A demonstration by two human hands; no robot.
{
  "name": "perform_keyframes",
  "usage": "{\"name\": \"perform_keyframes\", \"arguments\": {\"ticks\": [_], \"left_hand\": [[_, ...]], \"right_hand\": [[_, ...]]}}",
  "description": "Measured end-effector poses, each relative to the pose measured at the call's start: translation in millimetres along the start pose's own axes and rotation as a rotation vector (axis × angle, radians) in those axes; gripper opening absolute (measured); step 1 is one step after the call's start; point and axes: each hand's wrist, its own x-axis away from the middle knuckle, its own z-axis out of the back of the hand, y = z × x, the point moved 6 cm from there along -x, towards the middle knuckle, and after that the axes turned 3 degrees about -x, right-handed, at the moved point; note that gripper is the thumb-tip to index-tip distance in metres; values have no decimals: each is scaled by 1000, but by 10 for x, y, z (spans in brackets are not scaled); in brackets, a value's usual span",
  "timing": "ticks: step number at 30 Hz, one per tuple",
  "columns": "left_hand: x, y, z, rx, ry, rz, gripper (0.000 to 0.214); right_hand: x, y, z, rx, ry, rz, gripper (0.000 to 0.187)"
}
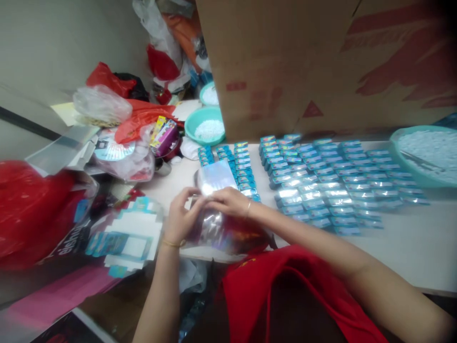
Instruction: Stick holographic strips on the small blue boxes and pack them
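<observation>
My left hand and my right hand meet over the near edge of the white table, fingertips pinched together. What they pinch is too small and blurred to make out. Right behind and below the fingers lies shiny, see-through plastic film, with glare on it. Farther back stand short columns of small blue boxes. To the right, many more small blue packs lie in overlapping rows, their tops glossy. Flat, unfolded blue and white cartons are piled left of my left hand.
A large cardboard box walls off the back. Teal bowls with white pieces stand at the back and far right, the latter with tweezers-like tools. Red bags and a purple-yellow box clutter the left.
</observation>
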Motion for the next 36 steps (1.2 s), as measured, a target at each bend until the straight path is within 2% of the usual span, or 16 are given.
{"name": "perform_keyframes", "arguments": {"ticks": [2,6,8,10,12,13,15,17,18,20,22,24,26,29,32,36], "left_hand": [[-49,-204,-108,94,-76,90,26],[-67,-880,-237,121,27,275,31],[-41,-1189,-428,14,-6,340,31],[-25,-1330,-642,-183,1,318,28],[-45,-1269,-880,-365,10,175,41],[-69,-1200,-1017,-410,-32,78,48],[-123,-1093,-1309,-405,-269,-85,44],[-190,-1102,-1477,-342,-530,-121,35],[-240,-1145,-1497,-321,-612,-103,37],[-370,-1263,-1467,-309,-680,-47,43],[-509,-1346,-1442,-300,-653,-42,40],[-622,-1364,-1492,-256,-588,-83,41],[-705,-1363,-1605,-223,-517,-114,42],[-784,-1405,-1812,-294,-490,-81,31],[-866,-1402,-1904,-437,-437,-87,25],[-951,-1213,-1982,-519,-373,-235,32]], "right_hand": [[-6,154,28,-40,-82,-64,31],[226,720,62,-107,-334,-258,38],[376,1008,35,-96,-383,-346,38],[457,1235,-31,-29,-360,-425,36],[451,1374,-115,45,-327,-469,34],[423,1413,-154,57,-325,-468,32],[345,1472,-176,34,-324,-439,31],[287,1557,-118,-34,-312,-411,30],[274,1617,-80,-81,-307,-405,30],[271,1757,-11,-169,-269,-397,30],[272,1910,19,-217,-154,-405,29],[273,2060,-3,-232,22,-458,28],[275,2187,-75,-275,195,-538,31],[265,2310,-166,-389,395,-606,35],[224,2369,-166,-427,439,-579,35],[178,2456,-90,-387,426,-589,33]]}}
